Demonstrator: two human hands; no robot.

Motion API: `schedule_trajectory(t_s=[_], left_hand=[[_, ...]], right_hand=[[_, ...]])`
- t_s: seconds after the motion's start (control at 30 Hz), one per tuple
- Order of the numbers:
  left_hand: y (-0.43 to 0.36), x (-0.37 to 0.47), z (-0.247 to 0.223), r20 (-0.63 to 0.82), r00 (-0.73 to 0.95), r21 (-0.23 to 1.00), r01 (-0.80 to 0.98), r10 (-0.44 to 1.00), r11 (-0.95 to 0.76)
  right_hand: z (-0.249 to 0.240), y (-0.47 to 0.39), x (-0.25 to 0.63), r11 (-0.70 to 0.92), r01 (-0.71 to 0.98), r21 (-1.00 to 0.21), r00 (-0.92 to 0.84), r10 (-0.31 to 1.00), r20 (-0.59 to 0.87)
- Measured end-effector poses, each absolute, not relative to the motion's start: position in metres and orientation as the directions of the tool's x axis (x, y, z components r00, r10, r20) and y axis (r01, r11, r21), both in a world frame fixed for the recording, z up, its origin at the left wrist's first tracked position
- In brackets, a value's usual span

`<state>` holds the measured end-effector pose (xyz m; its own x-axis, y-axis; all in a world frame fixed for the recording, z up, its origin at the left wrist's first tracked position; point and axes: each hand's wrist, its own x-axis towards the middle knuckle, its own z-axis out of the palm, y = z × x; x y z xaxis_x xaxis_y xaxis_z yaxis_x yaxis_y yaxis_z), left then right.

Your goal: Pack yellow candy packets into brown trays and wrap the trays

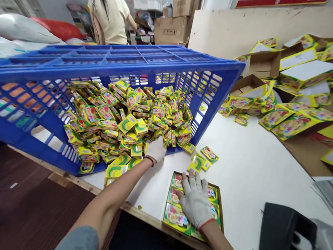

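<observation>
A blue plastic crate (148,61) lies on its side, with many small yellow-green packets (106,112) heaped in its open mouth. My left hand (156,149), in a whitish glove, reaches to the front edge of the heap; its fingertips are hidden among the packets. Spread flat, my gloved right hand (196,199) rests on packets laid in rows inside an open shallow box (222,213) at the table's front edge. A few loose packets (209,154) lie between crate and box, and some more lie left of my left forearm.
Printed cartons (305,75) pile up at the right of the white table (244,163). A black device (287,236) stands at the front right. Behind the crate are a person (113,15), sacks (20,28) and brown boxes (170,30).
</observation>
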<state>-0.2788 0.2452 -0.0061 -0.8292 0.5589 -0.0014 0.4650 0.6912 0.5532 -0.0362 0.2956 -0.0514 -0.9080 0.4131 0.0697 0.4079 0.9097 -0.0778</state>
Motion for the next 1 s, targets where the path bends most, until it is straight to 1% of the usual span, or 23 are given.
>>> schedule_trajectory(t_s=[0.1,0.2,0.27,0.33,0.4,0.47,0.53,0.57,0.6,0.63,0.67,0.7,0.73,0.77,0.8,0.83,0.87,0.9,0.93,1.0], left_hand=[[0.245,-0.282,-0.017,-0.044,-0.852,0.661,0.366,0.521,0.655],[0.227,-0.276,-0.023,-0.088,-0.854,0.780,0.262,0.513,0.569],[0.210,-0.266,-0.022,-0.128,-0.833,0.855,0.182,0.537,0.486],[0.195,-0.252,-0.018,-0.163,-0.794,0.909,0.110,0.585,0.402],[0.186,-0.233,-0.010,-0.199,-0.728,0.950,0.021,0.656,0.311],[0.183,-0.213,0.001,-0.253,-0.627,0.967,-0.140,0.737,0.214],[0.187,-0.195,0.012,-0.315,-0.480,0.930,-0.326,0.819,0.167],[0.190,-0.188,0.016,-0.337,-0.400,0.907,-0.381,0.852,0.180],[0.193,-0.183,0.019,-0.347,-0.332,0.900,-0.381,0.877,0.212],[0.196,-0.180,0.019,-0.343,-0.294,0.913,-0.326,0.892,0.244],[0.198,-0.179,0.018,-0.325,-0.301,0.939,-0.215,0.896,0.268],[0.199,-0.182,0.016,-0.286,-0.357,0.957,-0.056,0.889,0.285],[0.200,-0.187,0.012,-0.221,-0.434,0.943,0.134,0.873,0.305],[0.199,-0.194,0.007,-0.136,-0.502,0.883,0.330,0.854,0.334],[0.197,-0.203,0.001,-0.051,-0.538,0.780,0.504,0.841,0.370],[0.195,-0.213,-0.005,0.011,-0.539,0.655,0.641,0.842,0.402],[0.193,-0.223,-0.011,0.031,-0.513,0.529,0.736,0.858,0.421],[0.191,-0.231,-0.016,0.015,-0.480,0.427,0.796,0.877,0.429],[0.189,-0.237,-0.022,-0.023,-0.453,0.356,0.829,0.891,0.431],[0.188,-0.242,-0.030,-0.105,-0.430,0.299,0.846,0.897,0.441]], right_hand=[[-0.045,0.297,-0.035,0.906,0.403,-0.125,-0.905,0.415,0.090],[-0.042,0.299,-0.034,0.905,0.394,-0.161,-0.905,0.413,0.107],[-0.043,0.301,-0.033,0.903,0.382,-0.198,-0.901,0.412,0.139],[-0.045,0.306,-0.032,0.893,0.354,-0.279,-0.884,0.417,0.213],[-0.043,0.313,-0.031,0.866,0.287,-0.409,-0.840,0.433,0.328],[-0.034,0.321,-0.031,0.833,0.171,-0.526,-0.792,0.434,0.430],[-0.019,0.329,-0.032,0.825,0.044,-0.564,-0.788,0.376,0.488],[-0.011,0.332,-0.032,0.832,-0.019,-0.554,-0.806,0.316,0.501],[-0.002,0.335,-0.031,0.836,-0.072,-0.544,-0.830,0.251,0.497],[0.005,0.336,-0.029,0.833,-0.105,-0.543,-0.858,0.200,0.473],[0.011,0.337,-0.026,0.822,-0.110,-0.559,-0.886,0.175,0.430],[0.015,0.336,-0.021,0.804,-0.085,-0.589,-0.915,0.170,0.365],[0.017,0.333,-0.014,0.783,-0.036,-0.622,-0.944,0.178,0.279],[0.017,0.329,-0.007,0.762,0.029,-0.647,-0.964,0.191,0.183],[0.016,0.324,0.000,0.747,0.091,-0.659,-0.976,0.199,0.090],[0.013,0.318,0.007,0.739,0.137,-0.660,-0.980,0.196,0.017],[0.009,0.310,0.013,0.741,0.170,-0.650,-0.980,0.196,-0.032],[0.004,0.302,0.018,0.749,0.194,-0.633,-0.977,0.207,-0.055],[0.000,0.293,0.020,0.761,0.215,-0.612,-0.971,0.235,-0.049],[-0.008,0.275,0.022,0.788,0.249,-0.563,-0.950,0.311,0.015]])
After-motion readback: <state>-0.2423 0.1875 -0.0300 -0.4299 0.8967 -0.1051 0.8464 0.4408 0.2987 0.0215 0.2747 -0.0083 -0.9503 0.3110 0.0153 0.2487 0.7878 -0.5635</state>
